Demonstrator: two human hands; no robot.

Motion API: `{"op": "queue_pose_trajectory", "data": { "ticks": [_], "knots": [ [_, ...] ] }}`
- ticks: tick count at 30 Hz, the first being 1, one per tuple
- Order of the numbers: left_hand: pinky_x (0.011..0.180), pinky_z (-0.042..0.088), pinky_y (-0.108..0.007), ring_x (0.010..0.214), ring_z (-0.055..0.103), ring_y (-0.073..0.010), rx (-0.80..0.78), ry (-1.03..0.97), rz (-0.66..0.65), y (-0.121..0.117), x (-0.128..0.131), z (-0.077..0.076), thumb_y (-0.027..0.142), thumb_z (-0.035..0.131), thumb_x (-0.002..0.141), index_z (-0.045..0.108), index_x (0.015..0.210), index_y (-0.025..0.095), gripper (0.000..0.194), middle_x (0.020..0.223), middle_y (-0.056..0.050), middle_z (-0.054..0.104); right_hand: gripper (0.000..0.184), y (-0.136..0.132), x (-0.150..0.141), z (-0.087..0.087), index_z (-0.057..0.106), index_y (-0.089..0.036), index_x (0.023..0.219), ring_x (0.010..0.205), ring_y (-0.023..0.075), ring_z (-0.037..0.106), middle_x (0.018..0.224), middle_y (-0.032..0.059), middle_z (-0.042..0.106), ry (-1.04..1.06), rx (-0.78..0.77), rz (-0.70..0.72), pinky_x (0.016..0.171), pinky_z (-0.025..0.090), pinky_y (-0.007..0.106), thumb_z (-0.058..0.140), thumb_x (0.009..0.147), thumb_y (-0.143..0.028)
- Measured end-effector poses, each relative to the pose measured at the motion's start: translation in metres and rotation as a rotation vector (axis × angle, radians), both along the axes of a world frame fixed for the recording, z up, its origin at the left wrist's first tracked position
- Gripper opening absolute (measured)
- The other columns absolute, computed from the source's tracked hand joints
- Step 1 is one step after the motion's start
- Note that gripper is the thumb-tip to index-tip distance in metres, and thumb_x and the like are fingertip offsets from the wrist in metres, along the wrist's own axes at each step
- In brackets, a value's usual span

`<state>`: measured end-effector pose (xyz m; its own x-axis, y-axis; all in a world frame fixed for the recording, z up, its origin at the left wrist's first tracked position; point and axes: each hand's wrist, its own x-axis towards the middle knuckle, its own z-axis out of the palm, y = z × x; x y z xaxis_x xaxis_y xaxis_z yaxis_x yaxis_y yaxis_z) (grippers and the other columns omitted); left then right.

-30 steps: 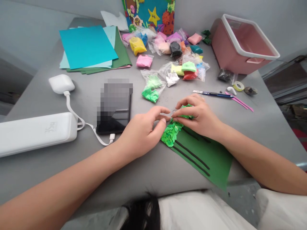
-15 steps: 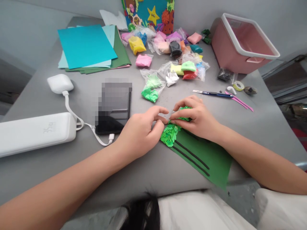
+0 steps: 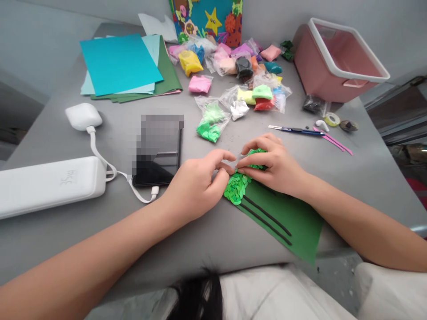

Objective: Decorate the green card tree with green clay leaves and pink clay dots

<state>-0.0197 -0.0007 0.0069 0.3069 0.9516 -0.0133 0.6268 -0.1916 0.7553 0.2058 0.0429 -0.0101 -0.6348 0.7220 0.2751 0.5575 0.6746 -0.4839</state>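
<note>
A green paper sheet [image 3: 293,220] lies at the table's near edge, with two thin black clay strips [image 3: 267,218] along it. A cluster of small bright green clay flakes [image 3: 235,186] covers its upper left end. My left hand [image 3: 196,182] and my right hand [image 3: 271,163] meet fingertip to fingertip just above that cluster. The tips pinch at a tiny spot between them; whatever is in the pinch is too small to make out. My right hand rests on the darker green flakes.
A phone [image 3: 159,153] is cabled to a white power bank [image 3: 50,184], beside a white earbud case [image 3: 83,116]. Several clay bags [image 3: 240,73], coloured paper sheets [image 3: 120,64], a pink bin [image 3: 336,60], a blue craft knife [image 3: 296,130] and a pink tool [image 3: 333,141] lie further back.
Both hands stay over the flake cluster; the fingertips have drawn slightly closer together and shifted a little. Nothing else on the table has moved.
</note>
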Motion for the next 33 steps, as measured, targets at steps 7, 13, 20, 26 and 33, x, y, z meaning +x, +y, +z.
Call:
{"op": "queue_pose_trajectory", "data": {
  "ticks": [7,13,20,26,33],
  "knots": [
    [0.067,0.047,-0.027,0.075,0.074,-0.0177,0.005,-0.015,-0.013,0.001,0.001,0.000,0.019,0.047,0.091,0.064,0.115,0.022,0.029,0.095,0.001,0.083,0.016,-0.002,0.000,0.001,0.082,-0.027,0.096,0.103,0.0255,0.055,0.111,0.0095,0.069,-0.015,-0.019,0.010,0.096,0.041,0.047,0.066,0.094,-0.026],
    [0.065,0.046,-0.027,0.066,0.070,-0.0159,0.010,-0.004,-0.009,0.000,0.001,-0.001,0.021,0.048,0.092,0.064,0.118,0.020,0.031,0.101,-0.001,0.083,0.022,-0.005,0.000,0.002,0.081,-0.026,0.097,0.104,0.0258,0.056,0.112,0.0097,0.069,0.001,-0.004,0.029,0.095,0.042,0.048,0.061,0.090,-0.019],
    [0.066,0.048,-0.027,0.072,0.074,-0.0177,0.009,0.001,-0.014,-0.001,0.001,-0.003,0.021,0.048,0.092,0.065,0.119,0.021,0.032,0.101,-0.001,0.083,0.031,-0.004,0.003,0.006,0.081,-0.026,0.095,0.099,0.0250,0.056,0.109,0.0079,0.070,0.006,0.036,0.039,0.093,0.042,0.047,0.057,0.083,-0.012],
    [0.071,0.051,-0.026,0.079,0.076,-0.0182,0.044,-0.013,-0.036,-0.001,0.001,-0.005,0.020,0.047,0.093,0.067,0.118,0.019,0.032,0.100,-0.002,0.083,0.035,0.001,0.008,0.010,0.084,-0.028,0.093,0.100,0.0251,0.057,0.112,0.0075,0.071,0.002,0.083,0.134,0.092,0.044,0.047,0.056,0.082,-0.010],
    [0.076,0.053,-0.027,0.086,0.077,-0.0194,0.045,-0.006,-0.041,-0.001,0.001,-0.003,0.020,0.047,0.093,0.067,0.118,0.019,0.032,0.102,-0.002,0.083,0.032,0.001,0.010,0.010,0.084,-0.028,0.088,0.103,0.0267,0.056,0.113,0.0073,0.071,-0.044,0.129,0.157,0.093,0.041,0.048,0.056,0.084,-0.011]
  ]
}}
